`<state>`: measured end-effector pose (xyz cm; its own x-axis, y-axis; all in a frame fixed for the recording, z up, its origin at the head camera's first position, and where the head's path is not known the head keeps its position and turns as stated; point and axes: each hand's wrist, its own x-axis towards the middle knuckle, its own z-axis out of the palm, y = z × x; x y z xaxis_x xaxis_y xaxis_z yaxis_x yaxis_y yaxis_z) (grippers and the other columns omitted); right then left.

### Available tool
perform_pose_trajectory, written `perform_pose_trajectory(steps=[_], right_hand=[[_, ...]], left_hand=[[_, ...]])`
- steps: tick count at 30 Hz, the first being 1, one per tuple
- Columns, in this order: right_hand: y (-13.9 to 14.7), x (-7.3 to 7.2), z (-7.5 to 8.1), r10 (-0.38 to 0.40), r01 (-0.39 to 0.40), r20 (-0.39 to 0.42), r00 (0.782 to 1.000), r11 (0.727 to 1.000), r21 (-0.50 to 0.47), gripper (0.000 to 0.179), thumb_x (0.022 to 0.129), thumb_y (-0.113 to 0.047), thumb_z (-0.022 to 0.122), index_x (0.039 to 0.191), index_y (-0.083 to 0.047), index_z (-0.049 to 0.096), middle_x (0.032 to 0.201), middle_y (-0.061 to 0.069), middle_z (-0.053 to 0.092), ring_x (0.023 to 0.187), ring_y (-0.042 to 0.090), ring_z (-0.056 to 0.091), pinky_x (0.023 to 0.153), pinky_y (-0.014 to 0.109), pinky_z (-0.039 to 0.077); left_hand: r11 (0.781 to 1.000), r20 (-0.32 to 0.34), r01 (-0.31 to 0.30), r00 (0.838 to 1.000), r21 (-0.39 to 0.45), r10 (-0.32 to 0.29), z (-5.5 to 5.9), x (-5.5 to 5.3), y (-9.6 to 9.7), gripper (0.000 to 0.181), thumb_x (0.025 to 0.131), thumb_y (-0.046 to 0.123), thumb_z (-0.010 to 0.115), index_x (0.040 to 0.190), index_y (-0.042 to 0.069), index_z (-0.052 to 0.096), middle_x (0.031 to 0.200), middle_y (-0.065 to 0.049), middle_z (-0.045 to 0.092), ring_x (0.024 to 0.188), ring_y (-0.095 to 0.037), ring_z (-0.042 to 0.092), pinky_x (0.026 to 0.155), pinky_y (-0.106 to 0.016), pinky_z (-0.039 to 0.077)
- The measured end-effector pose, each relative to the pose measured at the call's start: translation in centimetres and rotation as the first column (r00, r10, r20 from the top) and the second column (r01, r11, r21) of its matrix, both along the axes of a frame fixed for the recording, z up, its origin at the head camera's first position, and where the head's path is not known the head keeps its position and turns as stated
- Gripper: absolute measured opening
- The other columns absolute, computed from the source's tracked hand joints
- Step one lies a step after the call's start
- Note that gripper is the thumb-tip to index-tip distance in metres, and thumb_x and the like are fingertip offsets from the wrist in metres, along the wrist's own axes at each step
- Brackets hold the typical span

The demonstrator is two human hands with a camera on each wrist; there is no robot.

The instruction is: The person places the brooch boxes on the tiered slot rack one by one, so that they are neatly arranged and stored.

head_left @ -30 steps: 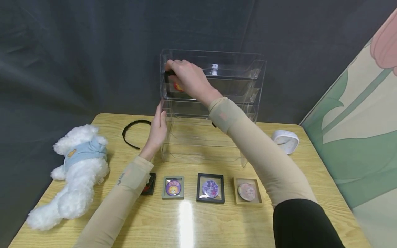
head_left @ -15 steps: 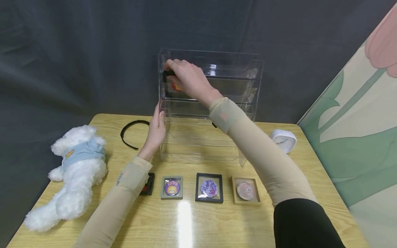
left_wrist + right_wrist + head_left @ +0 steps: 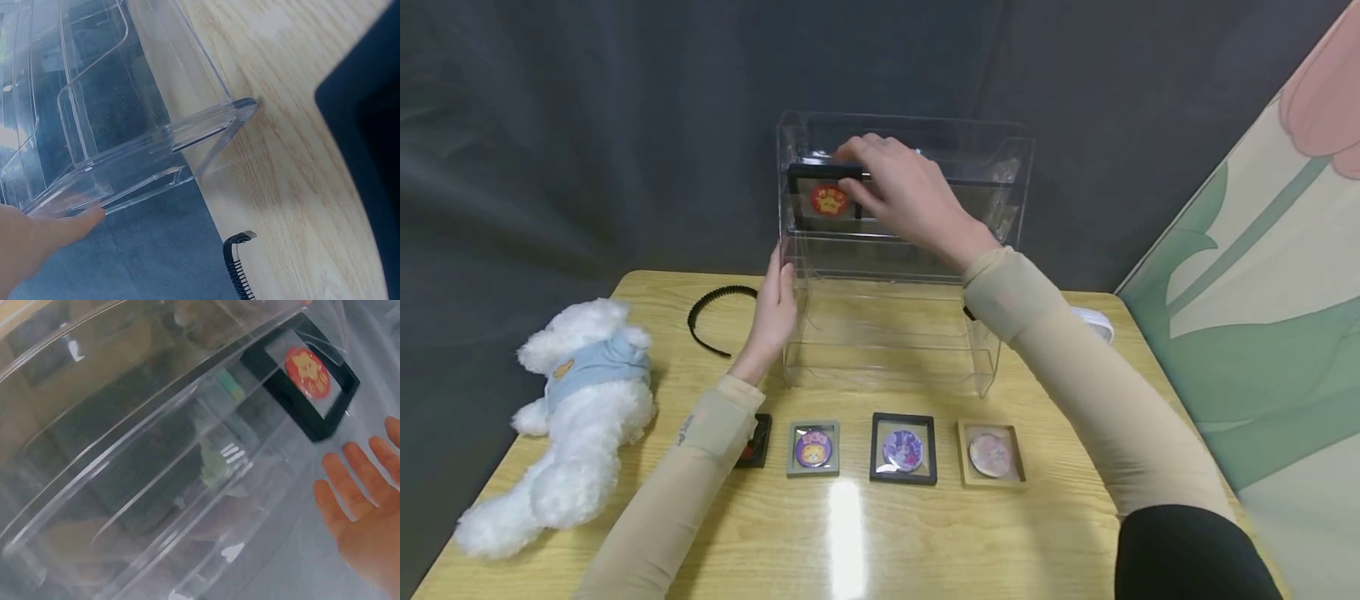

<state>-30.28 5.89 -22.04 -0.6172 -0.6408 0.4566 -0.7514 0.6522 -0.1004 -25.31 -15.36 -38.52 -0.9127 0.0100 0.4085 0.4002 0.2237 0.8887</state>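
Observation:
A clear stepped display rack (image 3: 880,258) stands at the back of the table. In its upper tier, at the left, stands a black square frame (image 3: 823,172) with a round red badge (image 3: 829,200) bearing a yellow star shape. My right hand (image 3: 910,187) is beside the frame's right side; in the right wrist view its fingers (image 3: 353,469) are spread and apart from the frame. My left hand (image 3: 775,312) holds the rack's left side, its thumb near the front edge. The left wrist view shows one digit (image 3: 78,226) against the rack's panel.
Several framed badges lie in front: a partly hidden black one (image 3: 760,442), a grey-green one (image 3: 813,475), a black one (image 3: 904,478) and a tan one (image 3: 1018,462). A white plush dog (image 3: 595,417) and black headband (image 3: 700,312) are left, a partly hidden white clock (image 3: 1097,321) right.
My right hand has let go of the black frame and moved right, uncovering the red badge. The frame stays in the rack's upper tier. My left hand remains at the rack's side.

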Motion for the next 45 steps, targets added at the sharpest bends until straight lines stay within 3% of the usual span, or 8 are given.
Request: perform_pose_trajectory(steps=[3, 7, 12, 16, 20, 30, 39, 45], right_hand=[[2.4, 1.4, -0.2, -0.022, 0.022, 0.014, 1.0, 1.0, 0.007, 0.038, 0.113, -0.03, 0.06, 0.143, -0.007, 0.064, 0.144, 0.011, 0.065, 0.134, 0.029, 0.059, 0.108, 0.051, 0.051], [6.0, 3.5, -1.5, -0.048, 0.048, 0.041, 0.998, 0.999, 0.008, 0.038, 0.112, -0.03, 0.062, 0.142, -0.007, 0.065, 0.142, 0.012, 0.066, 0.13, 0.032, 0.062, 0.102, 0.055, 0.053], [10.9, 6.6, -4.6, -0.088, 0.088, 0.078, 0.993, 0.996, 0.0, 0.033, 0.11, -0.023, 0.066, 0.138, -0.006, 0.067, 0.135, 0.014, 0.07, 0.118, 0.035, 0.067, 0.091, 0.058, 0.056], [14.1, 8.8, -7.4, -0.105, 0.107, 0.115, 0.988, 0.994, -0.013, 0.031, 0.109, -0.018, 0.067, 0.136, -0.003, 0.067, 0.131, 0.017, 0.071, 0.12, 0.039, 0.066, 0.098, 0.061, 0.053], [16.5, 10.7, -9.7, -0.111, 0.117, 0.151, 0.982, 0.993, -0.03, 0.03, 0.107, -0.013, 0.068, 0.134, -0.001, 0.067, 0.129, 0.019, 0.072, 0.12, 0.041, 0.067, 0.096, 0.061, 0.054], [19.0, 13.7, -14.6, -0.128, 0.144, 0.218, 0.967, 0.988, -0.059, 0.027, 0.102, -0.007, 0.073, 0.129, -0.001, 0.07, 0.123, 0.015, 0.074, 0.114, 0.037, 0.071, 0.091, 0.056, 0.057], [19.1, 15.0, -19.1, -0.124, 0.148, 0.285, 0.95, 0.987, -0.063, 0.027, 0.101, -0.006, 0.074, 0.127, -0.003, 0.071, 0.123, 0.013, 0.075, 0.115, 0.036, 0.07, 0.091, 0.057, 0.059], [19.1, 15.6, -20.9, -0.112, 0.141, 0.321, 0.941, 0.987, -0.07, 0.026, 0.1, -0.003, 0.075, 0.126, -0.004, 0.072, 0.122, 0.012, 0.076, 0.113, 0.035, 0.071, 0.093, 0.056, 0.058]], left_hand=[[1.0, -0.005, -0.018, 1.0, -0.003, 0.018, -1.4, -1.0, -0.5, 0.057, 0.12, 0.021, 0.025, 0.173, 0.011, 0.01, 0.177, -0.007, 0.015, 0.161, -0.022, 0.015, 0.13, -0.037, 0.016], [0.999, 0.005, -0.042, 0.999, -0.006, 0.042, -1.2, -0.7, -0.5, 0.057, 0.12, 0.022, 0.025, 0.173, 0.01, 0.009, 0.178, -0.008, 0.013, 0.161, -0.022, 0.015, 0.13, -0.036, 0.015], [0.999, 0.006, -0.039, 0.999, 0.001, 0.039, -0.9, -0.5, -0.3, 0.056, 0.119, 0.018, 0.024, 0.173, 0.008, 0.01, 0.177, -0.011, 0.015, 0.161, -0.025, 0.016, 0.13, -0.035, 0.015], [0.999, 0.019, -0.031, 0.999, 0.017, 0.031, -0.5, -0.4, -0.1, 0.055, 0.119, 0.011, 0.023, 0.171, 0.002, 0.01, 0.176, -0.017, 0.016, 0.161, -0.03, 0.016, 0.13, -0.038, 0.015], [1.0, 0.022, -0.022, 1.0, 0.022, 0.022, -0.3, -0.2, 0.0, 0.055, 0.118, 0.01, 0.022, 0.171, 0.002, 0.009, 0.176, -0.017, 0.014, 0.162, -0.03, 0.014, 0.13, -0.038, 0.014], [1.0, -0.002, -0.016, 1.0, 0.011, 0.016, -0.7, -0.4, -0.3, 0.056, 0.12, 0.021, 0.025, 0.173, 0.013, 0.01, 0.178, -0.006, 0.016, 0.161, -0.02, 0.016, 0.129, -0.032, 0.015], [1.0, 0.001, -0.018, 1.0, 0.002, 0.018, -0.6, -0.4, -0.3, 0.056, 0.119, 0.02, 0.025, 0.174, 0.013, 0.011, 0.177, -0.007, 0.017, 0.161, -0.021, 0.016, 0.129, -0.033, 0.015], [1.0, -0.009, -0.024, 1.0, -0.002, 0.024, -0.6, -0.4, -0.2, 0.057, 0.119, 0.019, 0.026, 0.173, 0.012, 0.011, 0.177, -0.007, 0.017, 0.161, -0.022, 0.016, 0.13, -0.033, 0.015]])
